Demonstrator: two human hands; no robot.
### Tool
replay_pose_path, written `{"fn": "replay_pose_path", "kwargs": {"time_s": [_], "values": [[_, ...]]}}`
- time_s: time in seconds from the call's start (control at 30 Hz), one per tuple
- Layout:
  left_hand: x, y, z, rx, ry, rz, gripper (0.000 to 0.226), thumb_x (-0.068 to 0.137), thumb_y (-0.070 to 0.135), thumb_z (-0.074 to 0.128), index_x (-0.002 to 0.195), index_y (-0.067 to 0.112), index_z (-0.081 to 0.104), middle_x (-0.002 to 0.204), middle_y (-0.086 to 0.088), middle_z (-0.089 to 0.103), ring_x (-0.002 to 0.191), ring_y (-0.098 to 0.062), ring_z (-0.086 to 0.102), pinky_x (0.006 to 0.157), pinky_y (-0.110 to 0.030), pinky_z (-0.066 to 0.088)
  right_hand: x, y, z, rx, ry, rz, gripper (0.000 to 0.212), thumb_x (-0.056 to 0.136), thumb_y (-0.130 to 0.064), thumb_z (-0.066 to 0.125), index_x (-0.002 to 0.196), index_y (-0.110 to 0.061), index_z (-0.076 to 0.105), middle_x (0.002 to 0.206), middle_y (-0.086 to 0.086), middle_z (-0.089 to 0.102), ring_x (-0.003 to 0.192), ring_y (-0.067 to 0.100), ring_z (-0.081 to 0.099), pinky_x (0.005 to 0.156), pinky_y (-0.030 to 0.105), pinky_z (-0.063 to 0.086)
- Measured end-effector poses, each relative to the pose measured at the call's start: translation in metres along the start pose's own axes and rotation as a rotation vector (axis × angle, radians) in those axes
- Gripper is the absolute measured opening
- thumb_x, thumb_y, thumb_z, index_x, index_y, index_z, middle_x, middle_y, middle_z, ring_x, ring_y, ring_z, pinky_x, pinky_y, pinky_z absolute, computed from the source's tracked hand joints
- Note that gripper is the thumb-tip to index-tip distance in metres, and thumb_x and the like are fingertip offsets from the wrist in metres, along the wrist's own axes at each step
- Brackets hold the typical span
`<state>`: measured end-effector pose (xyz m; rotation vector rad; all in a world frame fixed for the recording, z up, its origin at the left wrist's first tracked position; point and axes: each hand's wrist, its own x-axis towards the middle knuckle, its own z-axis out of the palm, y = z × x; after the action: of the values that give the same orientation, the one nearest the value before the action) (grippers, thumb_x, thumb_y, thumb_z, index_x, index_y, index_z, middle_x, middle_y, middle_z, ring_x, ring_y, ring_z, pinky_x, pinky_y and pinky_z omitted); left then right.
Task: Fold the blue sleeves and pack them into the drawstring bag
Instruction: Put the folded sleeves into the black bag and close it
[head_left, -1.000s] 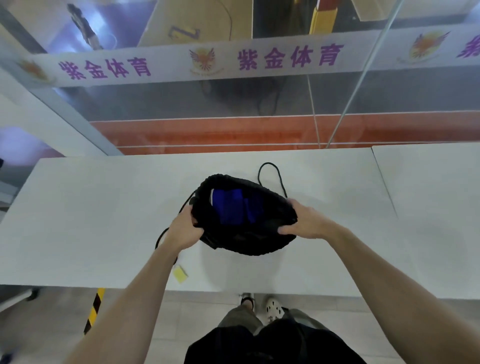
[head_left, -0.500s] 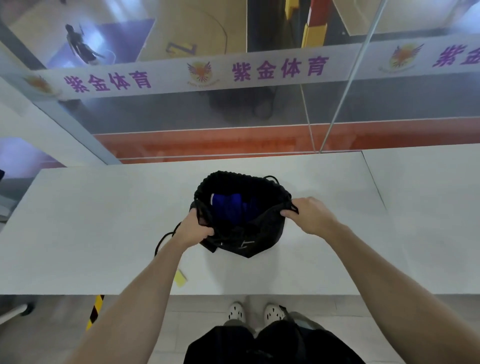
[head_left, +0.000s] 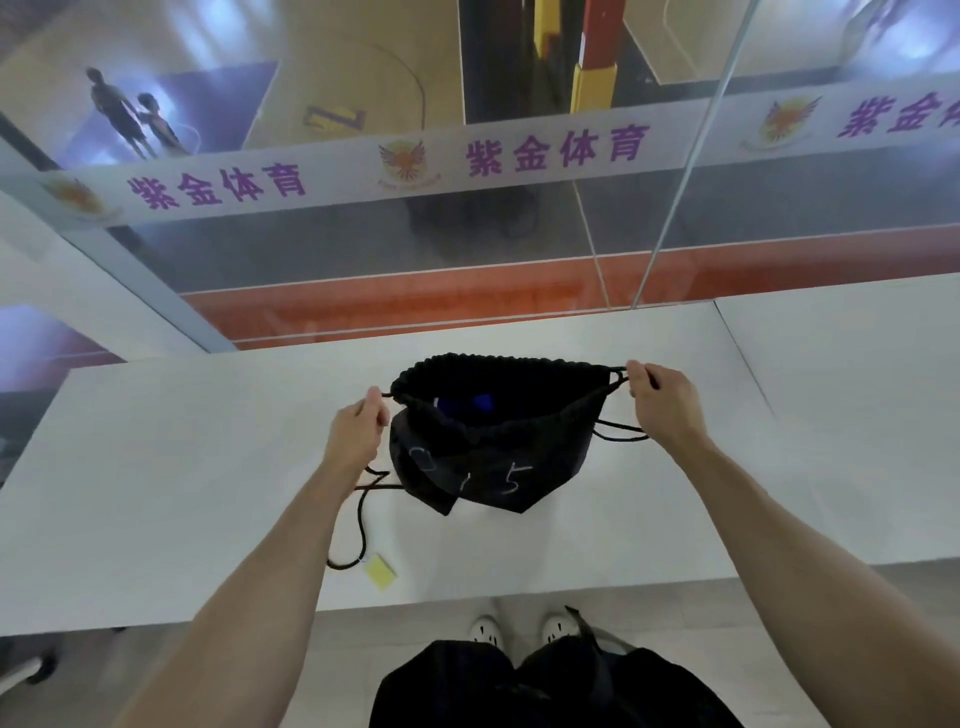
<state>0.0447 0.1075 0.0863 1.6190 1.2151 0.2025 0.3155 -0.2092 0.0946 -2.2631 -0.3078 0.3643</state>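
Black bag (head_left: 488, 457) hangs over the middle of the white bench (head_left: 182, 467), strung between two hands. A second ago both hands held the rim of a wide, round mouth and the bag sat slumped on the bench. Since then they have slid outward to the cords, and the mouth has been drawn into a long, narrow slit.

The left hand (head_left: 358, 431), at the bag's 9 o'clock, has its grip clamped on the cord there. The right hand (head_left: 657, 400), at 2 o'clock, is clamped on the cord loop at that corner. The blue sleeves (head_left: 480, 401) are inside the bag, showing only as a thin patch through the gap at 12 o'clock.

By my reading the packing is done and the closing pull is under way. The mouth is not yet fully cinched.

A slack cord (head_left: 358, 525) trails from the left hand toward 7 o'clock and ends by a small yellow tag (head_left: 381, 573), on which I can read nothing.

Pale marks on the bag's front include a clear "5". The marks to its left may be "0" and "1", but creases break them up.

At 12 o'clock, a white banner (head_left: 556, 150) across the glass reads 紫金体育 in purple, beside a winged emblem.
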Motion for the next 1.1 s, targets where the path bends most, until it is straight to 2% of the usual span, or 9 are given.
{"fn": "replay_pose_path", "kwargs": {"time_s": [0.17, 0.3, 0.37, 0.47, 0.6, 0.7, 0.77, 0.97, 1.1], "values": [[0.018, -0.017, -0.023, -0.147, 0.018, -0.008, 0.059, 0.115, 0.043, 0.042, 0.085, 0.007, 0.078, 0.083, -0.007, 0.076, 0.081, -0.025, 0.072, 0.082, -0.042, 0.060, 0.004, 0.026, -0.007, 0.098, -0.051, 0.202, 0.038, 0.104, -0.025, 0.042, 0.088, -0.016, 0.075, 0.062, 0.003, 0.064, 0.053, 0.027, 0.060, 0.061, 0.038, 0.051], [0.018, -0.021, -0.006, -0.072, -0.096, -0.086, 0.039, 0.091, 0.048, 0.061, 0.084, 0.018, 0.084, 0.132, 0.008, 0.078, 0.130, -0.016, 0.067, 0.122, -0.048, 0.044, 0.001, 0.029, 0.007, 0.048, -0.194, 0.280, 0.037, 0.093, -0.008, 0.035, 0.095, -0.010, 0.072, 0.078, 0.007, 0.068, 0.058, 0.029, 0.062, 0.064, 0.039, 0.055], [0.017, -0.018, 0.004, -0.012, -0.085, -0.061, 0.029, 0.087, 0.037, 0.069, 0.109, 0.023, 0.083, 0.145, 0.008, 0.070, 0.134, -0.022, 0.064, 0.123, -0.048, 0.044, -0.002, 0.028, 0.011, 0.004, -0.214, 0.289, 0.036, 0.090, -0.007, 0.037, 0.093, -0.014, 0.072, 0.086, 0.007, 0.068, 0.072, 0.031, 0.063, 0.070, 0.039, 0.053], [0.021, -0.013, 0.015, 0.072, -0.117, 0.064, 0.061, 0.090, 0.013, 0.075, 0.146, 0.024, 0.054, 0.159, 0.011, 0.055, 0.126, -0.018, 0.069, 0.109, -0.044, 0.056, -0.011, 0.023, 0.014, -0.078, -0.218, 0.260, 0.034, 0.100, -0.015, 0.040, 0.099, -0.013, 0.074, 0.095, 0.007, 0.069, 0.092, 0.032, 0.061, 0.078, 0.038, 0.046], [0.039, -0.006, 0.033, 0.440, -0.299, 0.118, 0.063, 0.091, 0.008, 0.077, 0.146, 0.026, 0.051, 0.135, 0.008, 0.066, 0.105, -0.023, 0.071, 0.090, -0.041, 0.059, -0.019, 0.022, 0.025, -0.117, -0.241, 0.193, 0.037, 0.108, -0.027, 0.042, 0.099, -0.004, 0.069, 0.097, 0.013, 0.072, 0.093, 0.034, 0.063, 0.074, 0.039, 0.044], [0.042, -0.007, 0.039, 0.823, -0.346, 0.189, 0.011, 0.101, 0.031, 0.068, 0.100, 0.022, 0.062, 0.100, -0.001, 0.074, 0.097, -0.029, 0.072, 0.084, -0.043, 0.060, -0.024, 0.023, 0.032, -0.147, -0.234, 0.141, 0.042, 0.112, -0.030, 0.040, 0.084, -0.005, 0.058, 0.088, 0.011, 0.068, 0.082, 0.031, 0.057, 0.068, 0.040, 0.042], [0.040, -0.005, 0.035, 0.907, -0.378, 0.173, 0.025, 0.102, 0.042, 0.065, 0.086, 0.022, 0.065, 0.085, -0.001, 0.074, 0.085, -0.027, 0.072, 0.073, -0.039, 0.058, -0.025, 0.022, 0.027, -0.262, -0.182, 0.056, 0.042, 0.113, -0.030, 0.037, 0.079, -0.009, 0.052, 0.084, 0.010, 0.065, 0.080, 0.033, 0.056, 0.068, 0.041, 0.039], [0.038, 0.015, -0.019, 0.194, -0.441, -0.003, 0.065, 0.094, 0.069, 0.075, 0.067, 0.014, 0.054, 0.062, 0.002, 0.031, 0.055, -0.017, 0.033, 0.067, -0.037, 0.037, -0.002, 0.019, -0.012, -0.392, 0.017, -0.063, 0.037, 0.112, -0.021, 0.038, 0.082, -0.006, 0.052, 0.077, 0.011, 0.057, 0.078, 0.039, 0.055, 0.070, 0.041, 0.037], [0.057, 0.026, -0.059, -0.140, -0.066, -0.036, 0.067, 0.082, 0.078, 0.075, 0.054, 0.030, 0.038, 0.062, 0.002, 0.031, 0.055, -0.020, 0.032, 0.077, -0.042, 0.033, 0.012, 0.029, -0.048, -0.304, 0.121, 0.048, 0.035, 0.106, -0.020, 0.037, 0.075, -0.010, 0.049, 0.074, 0.011, 0.058, 0.079, 0.039, 0.053, 0.070, 0.043, 0.042]]}}
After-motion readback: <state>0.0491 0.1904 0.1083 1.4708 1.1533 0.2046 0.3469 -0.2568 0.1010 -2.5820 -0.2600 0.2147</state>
